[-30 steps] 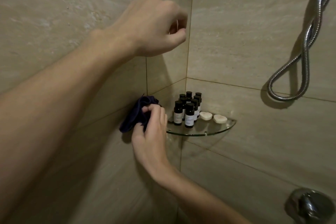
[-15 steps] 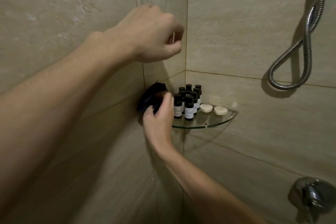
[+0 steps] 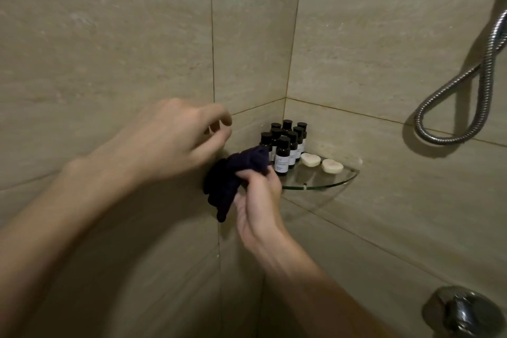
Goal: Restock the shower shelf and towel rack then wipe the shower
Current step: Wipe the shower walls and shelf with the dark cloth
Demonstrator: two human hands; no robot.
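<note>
**Dark cloth held beside the stocked corner shelf**

The right hand [image 3: 255, 200] grips a bunched dark cloth [image 3: 233, 175], its fingers curled round the fabric, close against the tiled wall [image 3: 109, 49] just left of the glass corner shelf [image 3: 332, 182]. The left hand [image 3: 170, 143] hovers above and to the left of the cloth. Its fingers are loosely curled and, blurred as they are, seem to hold nothing. On the shelf a cluster of small dark bottles [image 3: 282, 152] stands upright in the corner, with two pale soaps [image 3: 310, 159] lying just to their right. A metal shower hose [image 3: 450, 85] loops down the right wall, and a chrome tap [image 3: 463, 310] sits below it.
</note>
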